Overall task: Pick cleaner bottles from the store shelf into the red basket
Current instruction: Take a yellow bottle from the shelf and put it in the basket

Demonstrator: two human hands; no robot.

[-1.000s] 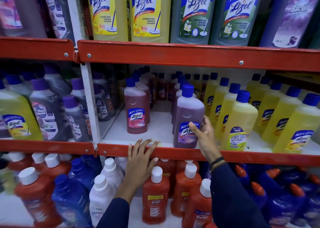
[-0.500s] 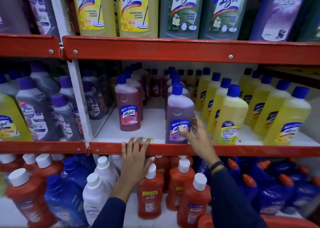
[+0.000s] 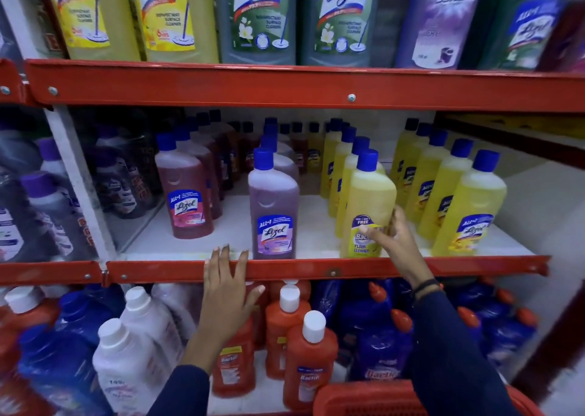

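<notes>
On the middle shelf a yellow cleaner bottle [image 3: 368,194] with a blue cap stands at the front, and my right hand [image 3: 394,236] is wrapped around its lower right side. Just left of it stands a purple Lizol bottle [image 3: 273,206], untouched. My left hand [image 3: 226,292] lies flat with fingers spread against the red front rail [image 3: 316,270] of that shelf, holding nothing. The red basket [image 3: 364,398] shows at the bottom edge, below my right arm, which hides part of it.
A pink Lizol bottle [image 3: 186,190] stands left on the same shelf, with rows of yellow bottles [image 3: 468,206] to the right. Large bottles fill the top shelf. Orange [image 3: 308,355], white [image 3: 133,355] and blue bottles crowd the lower shelf. A white upright [image 3: 79,181] divides the bays.
My right hand let go of the purple bottle and moved right onto the yellow bottle. The view shifted left and down, bringing the basket into sight. My left hand stayed on the rail.
</notes>
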